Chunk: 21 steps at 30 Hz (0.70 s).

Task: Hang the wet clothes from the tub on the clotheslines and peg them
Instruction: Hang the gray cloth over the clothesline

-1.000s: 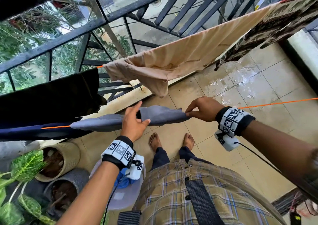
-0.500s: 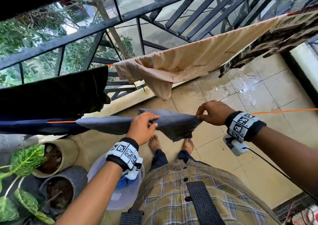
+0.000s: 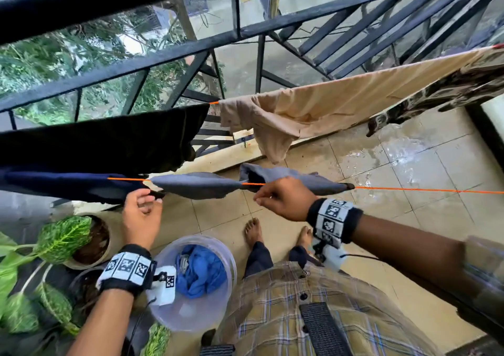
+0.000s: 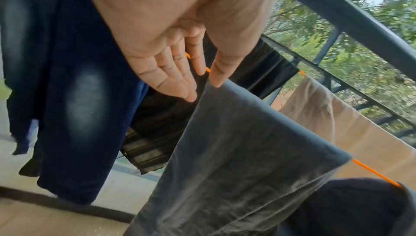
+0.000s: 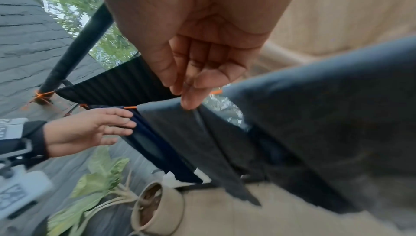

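Observation:
A grey garment (image 3: 196,185) hangs over the near orange clothesline (image 3: 422,190), bunched in two humps with a bare bit of line between them. My left hand (image 3: 148,195) pinches its left end, thumb and forefinger meeting on the top corner (image 4: 208,78). My right hand (image 3: 259,196) pinches the cloth at the middle gap, fingertips closed on its folded edge (image 5: 186,101). The translucent tub (image 3: 188,312) stands on the floor under my left wrist with a blue cloth (image 3: 201,271) in it. No pegs show.
Navy jeans (image 3: 54,184) hang left on the same line. The far line carries a black garment (image 3: 109,137), a beige one (image 3: 327,105) and a patterned one (image 3: 450,88) before the black railing (image 3: 163,55). Potted plants (image 3: 90,244) stand at left. The tiles at right are wet.
Both hands have shifted left along the grey garment: the left from its middle to its left end, the right from its right end to the middle. The cloth is now spread wider.

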Each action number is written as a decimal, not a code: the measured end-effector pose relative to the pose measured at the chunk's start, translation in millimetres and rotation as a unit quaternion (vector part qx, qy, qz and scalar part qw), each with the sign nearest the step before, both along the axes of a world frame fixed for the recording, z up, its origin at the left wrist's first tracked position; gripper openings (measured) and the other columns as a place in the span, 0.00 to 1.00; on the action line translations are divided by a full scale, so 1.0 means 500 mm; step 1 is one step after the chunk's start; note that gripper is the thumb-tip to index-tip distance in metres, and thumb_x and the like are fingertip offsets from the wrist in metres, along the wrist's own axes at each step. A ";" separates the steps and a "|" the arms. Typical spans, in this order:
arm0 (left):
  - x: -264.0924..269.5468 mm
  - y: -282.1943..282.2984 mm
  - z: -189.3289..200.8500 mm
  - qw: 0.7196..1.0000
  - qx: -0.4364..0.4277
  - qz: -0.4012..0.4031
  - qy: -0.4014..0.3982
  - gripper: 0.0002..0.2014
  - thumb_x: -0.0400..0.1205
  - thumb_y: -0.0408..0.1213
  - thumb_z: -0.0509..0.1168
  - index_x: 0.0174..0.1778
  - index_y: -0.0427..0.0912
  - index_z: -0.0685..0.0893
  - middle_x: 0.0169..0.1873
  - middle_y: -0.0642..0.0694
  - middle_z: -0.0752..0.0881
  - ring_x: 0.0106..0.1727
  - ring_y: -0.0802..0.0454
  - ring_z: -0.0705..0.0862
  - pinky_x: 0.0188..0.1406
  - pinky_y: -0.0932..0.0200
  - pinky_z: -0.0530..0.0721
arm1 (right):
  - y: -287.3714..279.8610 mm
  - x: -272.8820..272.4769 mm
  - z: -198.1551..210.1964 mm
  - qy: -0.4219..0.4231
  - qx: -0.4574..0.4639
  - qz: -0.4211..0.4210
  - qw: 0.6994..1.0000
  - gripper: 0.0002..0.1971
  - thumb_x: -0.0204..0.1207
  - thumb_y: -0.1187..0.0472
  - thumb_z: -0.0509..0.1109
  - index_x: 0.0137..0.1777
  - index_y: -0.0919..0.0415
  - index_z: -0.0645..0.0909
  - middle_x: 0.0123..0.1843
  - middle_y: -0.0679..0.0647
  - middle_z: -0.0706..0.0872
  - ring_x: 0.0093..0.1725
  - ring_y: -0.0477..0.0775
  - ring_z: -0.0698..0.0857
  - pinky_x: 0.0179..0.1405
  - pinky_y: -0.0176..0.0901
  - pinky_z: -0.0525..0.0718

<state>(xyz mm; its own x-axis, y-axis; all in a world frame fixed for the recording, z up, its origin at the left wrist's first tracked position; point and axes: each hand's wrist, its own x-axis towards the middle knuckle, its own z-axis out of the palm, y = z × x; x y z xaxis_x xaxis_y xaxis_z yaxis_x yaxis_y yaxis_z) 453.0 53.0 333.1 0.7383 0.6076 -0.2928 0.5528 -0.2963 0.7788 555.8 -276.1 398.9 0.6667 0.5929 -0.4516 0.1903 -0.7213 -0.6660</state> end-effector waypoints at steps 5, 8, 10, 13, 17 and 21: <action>0.010 0.024 -0.045 0.997 -0.055 -0.030 0.043 0.32 0.81 0.28 0.71 0.80 0.41 0.68 0.69 0.46 0.76 0.61 0.48 0.80 0.65 0.51 0.78 | 0.067 -0.044 -0.073 0.138 -0.030 -0.081 0.987 0.24 0.81 0.49 0.69 0.75 0.54 0.77 0.66 0.52 0.87 0.64 0.51 0.85 0.66 0.49 0.81; 0.032 0.020 -0.048 0.996 -0.036 -0.064 0.054 0.22 0.82 0.32 0.71 0.72 0.36 0.76 0.63 0.46 0.81 0.62 0.50 0.80 0.64 0.53 0.78 | 0.109 -0.051 -0.098 0.212 -0.004 -0.162 0.964 0.29 0.81 0.48 0.69 0.80 0.52 0.69 0.70 0.52 0.81 0.67 0.54 0.82 0.64 0.50 0.82; 0.042 0.015 -0.044 0.997 -0.023 -0.060 0.037 0.14 0.83 0.34 0.69 0.64 0.34 0.79 0.56 0.43 0.83 0.56 0.50 0.81 0.57 0.57 0.77 | 0.137 -0.056 -0.108 0.246 0.027 -0.235 0.940 0.25 0.79 0.46 0.69 0.75 0.50 0.71 0.68 0.52 0.82 0.63 0.57 0.85 0.59 0.52 0.84; 0.041 0.023 -0.049 0.997 -0.009 -0.073 0.018 0.06 0.85 0.39 0.66 0.49 0.41 0.78 0.40 0.45 0.83 0.42 0.49 0.79 0.46 0.53 0.76 | 0.171 -0.060 -0.117 0.259 0.057 -0.321 0.909 0.15 0.80 0.48 0.70 0.63 0.49 0.76 0.57 0.52 0.87 0.56 0.56 0.87 0.55 0.53 0.84; 0.022 0.026 -0.029 0.995 0.000 -0.099 0.006 0.14 0.86 0.38 0.65 0.35 0.44 0.70 0.26 0.49 0.70 0.27 0.61 0.68 0.30 0.64 0.68 | 0.190 -0.068 -0.115 0.243 0.069 -0.359 0.898 0.08 0.81 0.50 0.68 0.54 0.52 0.83 0.43 0.46 0.86 0.46 0.49 0.84 0.52 0.46 0.80; 0.013 0.051 0.016 0.997 -0.011 -0.068 -0.041 0.10 0.83 0.44 0.68 0.38 0.48 0.78 0.32 0.43 0.82 0.35 0.50 0.79 0.37 0.60 0.76 | 0.195 -0.076 -0.044 0.398 0.126 -0.410 0.811 0.08 0.84 0.53 0.66 0.59 0.54 0.80 0.50 0.53 0.86 0.52 0.54 0.86 0.59 0.51 0.76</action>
